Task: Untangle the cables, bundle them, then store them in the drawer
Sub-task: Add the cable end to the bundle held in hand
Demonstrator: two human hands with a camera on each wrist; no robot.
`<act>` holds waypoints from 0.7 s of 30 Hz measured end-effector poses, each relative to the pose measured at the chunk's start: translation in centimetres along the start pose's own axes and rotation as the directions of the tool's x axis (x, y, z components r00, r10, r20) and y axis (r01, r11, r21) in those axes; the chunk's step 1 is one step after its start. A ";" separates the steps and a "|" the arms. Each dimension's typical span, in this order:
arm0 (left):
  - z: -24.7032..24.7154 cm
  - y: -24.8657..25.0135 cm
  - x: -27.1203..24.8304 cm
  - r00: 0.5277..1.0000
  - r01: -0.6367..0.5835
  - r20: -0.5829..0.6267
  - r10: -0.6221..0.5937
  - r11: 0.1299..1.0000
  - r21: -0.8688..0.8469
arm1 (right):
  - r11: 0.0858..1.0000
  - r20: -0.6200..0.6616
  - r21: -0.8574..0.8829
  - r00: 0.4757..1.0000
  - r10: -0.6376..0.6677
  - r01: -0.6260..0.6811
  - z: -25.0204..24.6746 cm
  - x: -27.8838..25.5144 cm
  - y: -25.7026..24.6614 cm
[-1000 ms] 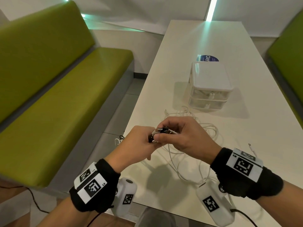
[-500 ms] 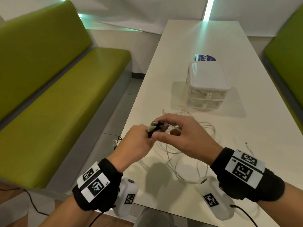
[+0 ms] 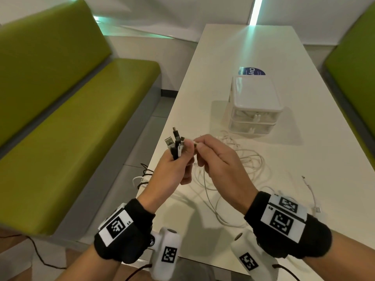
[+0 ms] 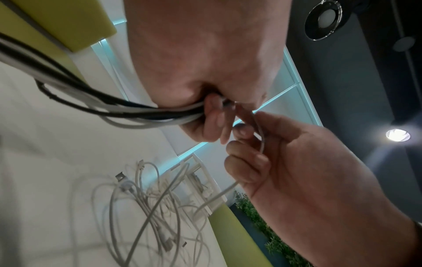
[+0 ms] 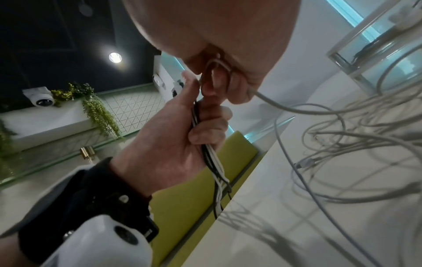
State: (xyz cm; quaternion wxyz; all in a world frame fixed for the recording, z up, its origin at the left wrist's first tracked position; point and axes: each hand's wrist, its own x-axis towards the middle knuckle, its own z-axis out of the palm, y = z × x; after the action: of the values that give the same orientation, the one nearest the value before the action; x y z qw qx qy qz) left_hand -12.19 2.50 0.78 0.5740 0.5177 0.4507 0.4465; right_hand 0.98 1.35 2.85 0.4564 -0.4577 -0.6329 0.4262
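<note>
My left hand (image 3: 178, 159) grips a bunch of black and white cables (image 3: 175, 146) upright, their plug ends sticking up above the fist; the cords trail down over the table's left edge (image 5: 217, 173). My right hand (image 3: 205, 147) pinches one white cable (image 4: 262, 137) right beside the left thumb, its cord running down to the table. A loose tangle of white cables (image 3: 243, 159) lies on the white table (image 3: 233, 49) under and behind my hands. The small white two-drawer unit (image 3: 255, 102) stands beyond it, both drawers closed with cables inside.
A separate white cable (image 3: 310, 191) lies at the right near my right wrist. A blue round sticker (image 3: 251, 71) sits behind the drawer unit. Green benches (image 3: 71, 122) flank the table on both sides. Black and white cords (image 3: 142, 177) hang off the table's left edge.
Both hands have risen from low over the table. The left hand has turned the cable bunch upright so the plugs point up; the right hand now pinches a white cable beside it.
</note>
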 end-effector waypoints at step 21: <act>-0.7 0.2 -0.7 0.991 0.015 0.128 -0.026 0.996 0.084 | 0.990 0.535 -0.136 0.839 0.103 -0.035 -1.2 0.7 0.6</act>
State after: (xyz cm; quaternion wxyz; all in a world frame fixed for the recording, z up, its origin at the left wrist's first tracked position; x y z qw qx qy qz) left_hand -13.00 1.98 0.97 0.5843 0.5643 0.4361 0.3872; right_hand 2.14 2.32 2.63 0.2155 -0.3680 -0.7435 0.5150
